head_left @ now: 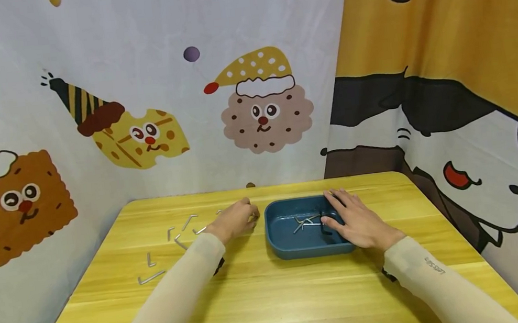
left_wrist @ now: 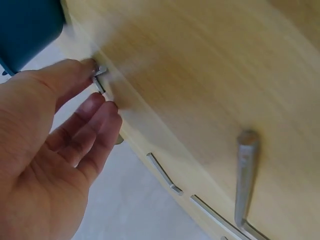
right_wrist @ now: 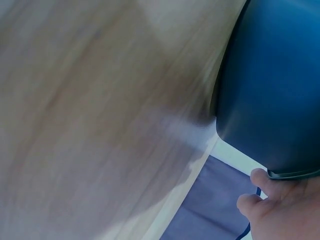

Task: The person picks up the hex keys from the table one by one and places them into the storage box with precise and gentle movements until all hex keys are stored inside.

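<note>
On the left of the table (head_left: 274,307), hex keys (head_left: 151,278) are scattered — probably light, stiff, slick and hardly fragile, best pinched by the long arm. One key (left_wrist: 99,85) is pinched narrowly in the left hand (head_left: 236,221). Nearby, more keys (head_left: 312,224) are held in the box (head_left: 313,252), likely light and rigid, to be gripped by its rim. Its right end is covered by the right hand (head_left: 359,223), thumb wide of extended fingers. On the right sleeve (head_left: 442,281), "Lets" seems legible — the rest cannot be read.

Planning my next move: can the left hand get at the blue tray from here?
Likely yes: the left hand is beside the blue tray with nothing visible between them; the right hand is at the tray's opposite end.
</note>
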The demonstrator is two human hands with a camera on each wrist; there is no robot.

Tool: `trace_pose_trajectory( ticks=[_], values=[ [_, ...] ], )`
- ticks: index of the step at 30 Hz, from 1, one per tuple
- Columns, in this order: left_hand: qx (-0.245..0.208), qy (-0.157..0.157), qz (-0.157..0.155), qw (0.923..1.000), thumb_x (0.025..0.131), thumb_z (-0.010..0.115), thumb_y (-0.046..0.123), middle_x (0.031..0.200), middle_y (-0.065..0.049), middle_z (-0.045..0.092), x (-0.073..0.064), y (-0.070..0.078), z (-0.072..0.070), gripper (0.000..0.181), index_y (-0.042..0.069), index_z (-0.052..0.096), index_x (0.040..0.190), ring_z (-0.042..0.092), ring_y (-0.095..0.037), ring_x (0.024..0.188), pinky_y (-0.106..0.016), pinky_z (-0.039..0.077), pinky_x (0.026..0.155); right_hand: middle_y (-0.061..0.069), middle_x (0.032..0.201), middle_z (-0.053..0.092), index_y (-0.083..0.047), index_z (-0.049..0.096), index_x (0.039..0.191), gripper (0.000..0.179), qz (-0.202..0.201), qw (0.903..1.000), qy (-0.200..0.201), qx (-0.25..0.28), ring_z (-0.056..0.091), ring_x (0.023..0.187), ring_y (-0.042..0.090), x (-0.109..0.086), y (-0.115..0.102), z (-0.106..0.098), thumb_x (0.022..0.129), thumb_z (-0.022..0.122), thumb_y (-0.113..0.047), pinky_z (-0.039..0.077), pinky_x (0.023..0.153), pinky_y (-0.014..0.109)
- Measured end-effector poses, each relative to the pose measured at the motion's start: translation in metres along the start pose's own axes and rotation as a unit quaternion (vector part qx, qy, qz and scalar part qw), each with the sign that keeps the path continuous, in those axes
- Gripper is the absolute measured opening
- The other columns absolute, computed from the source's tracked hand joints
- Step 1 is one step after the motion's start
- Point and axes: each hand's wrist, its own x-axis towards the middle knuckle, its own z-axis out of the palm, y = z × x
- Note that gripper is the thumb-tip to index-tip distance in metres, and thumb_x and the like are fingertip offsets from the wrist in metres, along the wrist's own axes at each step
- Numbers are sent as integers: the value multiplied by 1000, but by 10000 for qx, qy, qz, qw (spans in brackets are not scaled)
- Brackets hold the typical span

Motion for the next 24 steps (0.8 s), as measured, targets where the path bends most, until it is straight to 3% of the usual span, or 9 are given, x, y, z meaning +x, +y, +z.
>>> trace_pose_trajectory(
  ticks=[5,17,24],
  values=[
    [-50,79,24,10000,111,76,2,126,-15,75,-4,-1,-2,21,6,86,129,75,-29,114,-41,68,103,23,192,28,-12,26,187,88,-9,10000,18,15,20,180,54,-1,-1,1,121,47,-67,16,145,76],
    [-108,73,-458,9989,114,75,5,130,-18,74,-11,-1,-6,24,6,84,136,74,-33,121,-45,67,108,23,192,28,-13,26,187,88,0,10000,16,15,20,180,54,0,0,0,121,47,-67,16,145,76],
    [-154,86,-513,9985,113,71,-4,131,-18,77,-12,-1,-5,29,5,82,138,77,-33,121,-45,67,108,22,192,29,-12,27,186,88,4,10000,47,69,20,180,54,0,-1,0,121,48,-66,16,145,77]
  ],
)
